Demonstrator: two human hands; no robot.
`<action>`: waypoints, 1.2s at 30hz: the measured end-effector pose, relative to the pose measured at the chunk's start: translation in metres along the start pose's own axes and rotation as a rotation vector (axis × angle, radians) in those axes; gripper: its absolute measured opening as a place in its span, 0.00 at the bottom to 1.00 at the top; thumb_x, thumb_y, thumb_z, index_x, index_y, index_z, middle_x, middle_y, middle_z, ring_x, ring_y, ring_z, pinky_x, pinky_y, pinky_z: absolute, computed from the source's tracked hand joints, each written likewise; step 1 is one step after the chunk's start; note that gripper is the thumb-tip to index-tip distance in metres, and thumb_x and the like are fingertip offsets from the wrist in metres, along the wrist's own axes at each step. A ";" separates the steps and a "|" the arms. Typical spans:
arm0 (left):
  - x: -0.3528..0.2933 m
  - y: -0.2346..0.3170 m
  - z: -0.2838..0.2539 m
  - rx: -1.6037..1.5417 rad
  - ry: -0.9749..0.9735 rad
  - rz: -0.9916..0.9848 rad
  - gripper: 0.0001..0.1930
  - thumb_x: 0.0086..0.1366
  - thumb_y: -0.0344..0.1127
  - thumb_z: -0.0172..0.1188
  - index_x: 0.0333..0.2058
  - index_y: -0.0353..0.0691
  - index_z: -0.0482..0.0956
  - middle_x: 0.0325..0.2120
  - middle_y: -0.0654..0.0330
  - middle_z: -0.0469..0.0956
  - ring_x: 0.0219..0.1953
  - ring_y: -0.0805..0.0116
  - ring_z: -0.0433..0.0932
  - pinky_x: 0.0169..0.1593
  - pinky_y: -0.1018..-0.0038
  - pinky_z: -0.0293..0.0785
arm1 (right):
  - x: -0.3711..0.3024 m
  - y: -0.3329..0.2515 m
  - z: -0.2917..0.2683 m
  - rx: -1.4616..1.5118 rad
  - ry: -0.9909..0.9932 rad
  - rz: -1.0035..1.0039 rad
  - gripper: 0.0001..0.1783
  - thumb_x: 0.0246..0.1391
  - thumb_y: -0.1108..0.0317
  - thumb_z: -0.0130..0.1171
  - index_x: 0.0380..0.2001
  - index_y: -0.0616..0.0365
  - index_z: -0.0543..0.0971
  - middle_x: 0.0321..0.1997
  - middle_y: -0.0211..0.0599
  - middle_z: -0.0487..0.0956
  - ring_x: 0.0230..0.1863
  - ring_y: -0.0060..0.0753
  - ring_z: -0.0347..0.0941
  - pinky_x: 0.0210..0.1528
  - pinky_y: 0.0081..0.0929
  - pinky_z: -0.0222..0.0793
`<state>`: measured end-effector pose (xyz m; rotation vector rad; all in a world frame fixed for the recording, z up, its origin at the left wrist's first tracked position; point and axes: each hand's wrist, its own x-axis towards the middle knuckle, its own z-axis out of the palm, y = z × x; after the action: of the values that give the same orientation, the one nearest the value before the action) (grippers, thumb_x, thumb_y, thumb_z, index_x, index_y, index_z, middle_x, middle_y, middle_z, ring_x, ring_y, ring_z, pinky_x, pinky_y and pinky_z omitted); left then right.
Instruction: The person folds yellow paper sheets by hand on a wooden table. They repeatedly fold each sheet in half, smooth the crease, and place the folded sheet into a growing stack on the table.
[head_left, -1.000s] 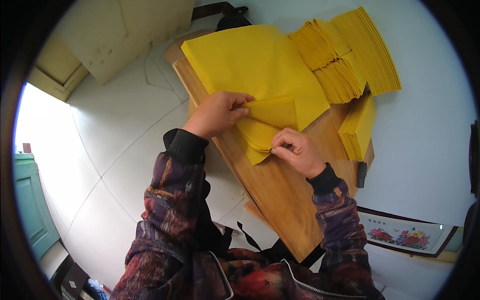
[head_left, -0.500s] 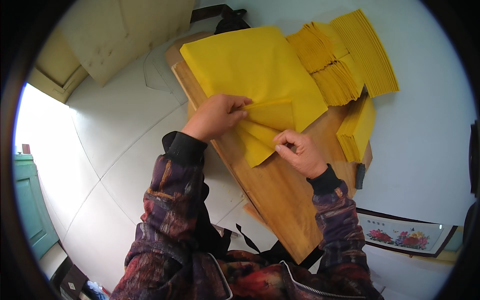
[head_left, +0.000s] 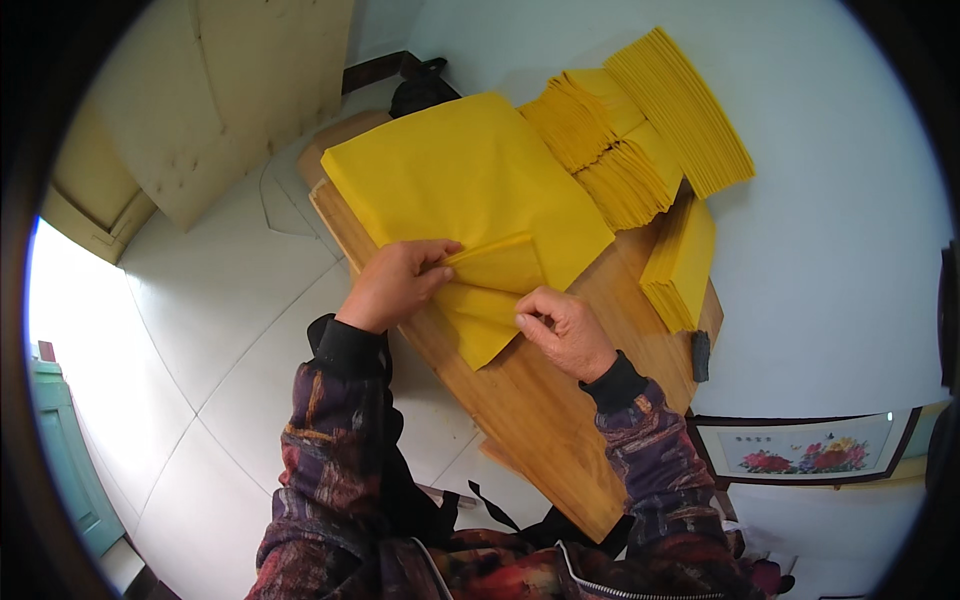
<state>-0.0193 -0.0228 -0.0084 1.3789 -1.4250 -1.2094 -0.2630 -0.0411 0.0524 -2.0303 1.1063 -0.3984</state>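
Note:
A thin yellow sheet (head_left: 497,264), folded into overlapping layers, lies across the near corner of a large flat stack of yellow sheets (head_left: 445,165). My left hand (head_left: 392,287) grips the left end of the folded sheet, thumb and fingers closed on it. At the sheet's near right edge my right hand (head_left: 568,332) is closed in a pinch, its fingertips on the sheet. Palm and curled fingers hide the exact spot of that pinch. Both hands are over the near side of the big stack, close to the table's left edge.
The stack rests on a wooden table (head_left: 545,435). Beyond it, at the right, are folded yellow bundles (head_left: 625,165), a tall pleated stack (head_left: 685,110) and a smaller stack (head_left: 682,260). A dark grey block (head_left: 701,356) sits by the right edge. A framed flower picture (head_left: 805,447) is at the right.
The whole scene has shifted left and slightly down in the view, bringing the table and stacks with it. Both hands keep nearly the same hold on the folded sheet.

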 end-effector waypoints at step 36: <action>0.003 -0.007 0.002 -0.069 -0.039 -0.022 0.16 0.64 0.25 0.56 0.51 0.32 0.75 0.37 0.62 0.80 0.39 0.77 0.76 0.46 0.81 0.72 | -0.017 0.002 0.022 -0.660 0.046 -0.470 0.11 0.43 0.75 0.64 0.33 0.58 0.77 0.38 0.35 0.74 0.42 0.42 0.70 0.42 0.34 0.70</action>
<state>-0.0196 -0.0253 -0.0156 1.3333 -1.3851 -1.2938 -0.2611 -0.0176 0.0383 -2.8957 0.8377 -0.3366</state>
